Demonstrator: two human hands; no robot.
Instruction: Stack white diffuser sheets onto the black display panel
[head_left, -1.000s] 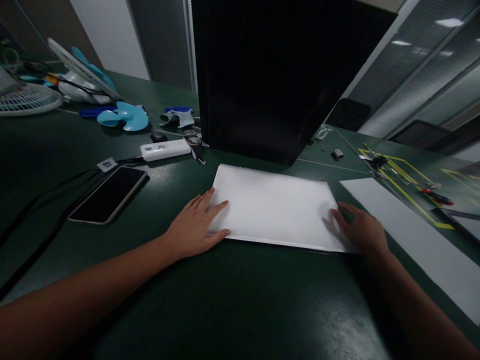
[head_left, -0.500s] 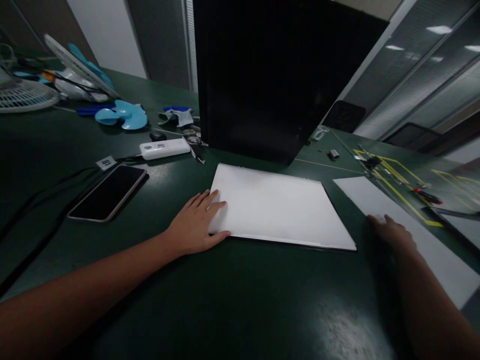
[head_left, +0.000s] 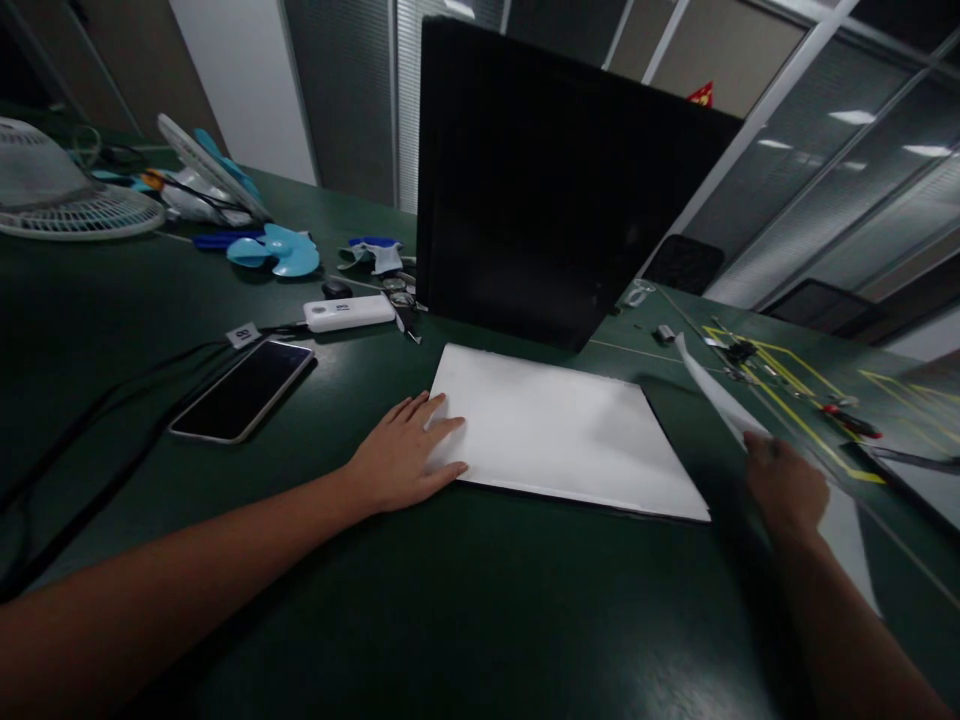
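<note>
A white rectangular sheet with a thin dark edge beneath it, like a pad or board (head_left: 555,430), lies flat in the middle of the green table. My left hand (head_left: 409,450) rests open on its left edge, fingers spread. To the right of the board, my right hand (head_left: 786,482) is closed on the left edge of a loose sheet of paper (head_left: 844,540). That paper is lifted and curved, its far corner raised off the table. My fingers hide part of its edge.
Behind the board stands a large black panel (head_left: 555,190). On the left lie a phone (head_left: 244,392), a white power bank (head_left: 349,313) with cables, a blue fan blade (head_left: 277,250) and fan parts. A red-handled tool (head_left: 851,420) and yellow tape outlines are at right.
My right hand has lifted the paper's left edge, which lay flat before and now curls upward. My left hand stays on the board. The view has tilted up slightly.
</note>
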